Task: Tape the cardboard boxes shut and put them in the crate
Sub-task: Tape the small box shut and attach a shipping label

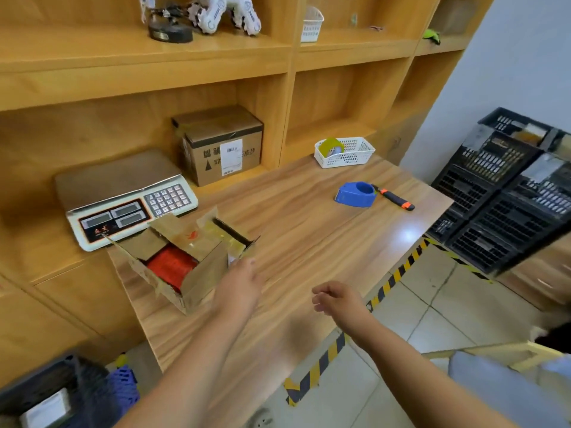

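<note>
Likely step: flap closing. Left hand (239, 285), fingers straight, at open brown cardboard box (200, 274); right hand (335, 299) loosely curled, empty. Next: fold flaps, fetch blue plastic tape dispenser (355, 196).

On my tabletop (309, 242): open box (182, 267) at left, scale (123, 199) behind it, second box (222, 149) in the shelf (154, 78) beyond; basket (355, 156) at rear, dispenser (357, 194) before it, knife (395, 198) just right; crates (500, 193) stacked off right.
</note>
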Motion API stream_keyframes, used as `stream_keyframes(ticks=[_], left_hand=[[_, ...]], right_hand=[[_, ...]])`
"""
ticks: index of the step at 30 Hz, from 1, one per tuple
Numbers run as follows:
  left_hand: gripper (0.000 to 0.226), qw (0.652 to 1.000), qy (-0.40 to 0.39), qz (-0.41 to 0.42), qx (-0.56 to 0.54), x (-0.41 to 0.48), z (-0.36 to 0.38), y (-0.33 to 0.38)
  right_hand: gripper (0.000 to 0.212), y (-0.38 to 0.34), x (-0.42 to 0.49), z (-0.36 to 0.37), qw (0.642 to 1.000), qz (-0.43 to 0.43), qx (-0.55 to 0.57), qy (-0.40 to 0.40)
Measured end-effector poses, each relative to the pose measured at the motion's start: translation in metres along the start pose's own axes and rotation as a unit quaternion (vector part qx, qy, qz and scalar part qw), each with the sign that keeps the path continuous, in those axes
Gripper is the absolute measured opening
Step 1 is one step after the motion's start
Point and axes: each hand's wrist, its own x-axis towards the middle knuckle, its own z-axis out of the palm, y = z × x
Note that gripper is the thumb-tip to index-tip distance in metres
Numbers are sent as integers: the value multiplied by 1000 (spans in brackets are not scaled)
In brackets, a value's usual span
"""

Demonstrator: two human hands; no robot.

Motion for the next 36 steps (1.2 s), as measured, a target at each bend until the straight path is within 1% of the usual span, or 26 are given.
stream_keyframes(ticks=[4,7,9,13,16,18,21,24,26,30,36], left_hand=[[43,987,45,29,150,46,14,9],[36,971,46,22,234,68,22,15],[29,961,42,5,273,76,24,17],[28,950,46,-45,306,86,31,21],[37,954,71,-73,281,90,42,28],[42,962,95,-87,240,93,53,37],[43,967,130,-105,192,95,78,60],[40,972,140,-118,149,97,112,92],[36,973,137,-123,140,99,137,114],[21,975,141,-142,92,105,182,159],[16,979,140,-145,40,121,227,205]], right_hand=[[17,-10,47,-19,1000,5,14,-21],[19,-8,72,-31,999,18,29,-35],[19,-5,86,-39,998,25,41,-45],[20,1,118,-56,996,27,49,-71],[22,3,143,-71,995,8,40,-94],[23,4,158,-83,992,-12,38,-120],[22,6,180,-106,988,-43,20,-150],[22,6,201,-135,986,-59,4,-157],[20,8,214,-157,984,-62,-4,-166],[19,20,235,-197,981,-54,-24,-187],[24,37,261,-225,971,-59,-59,-222]])
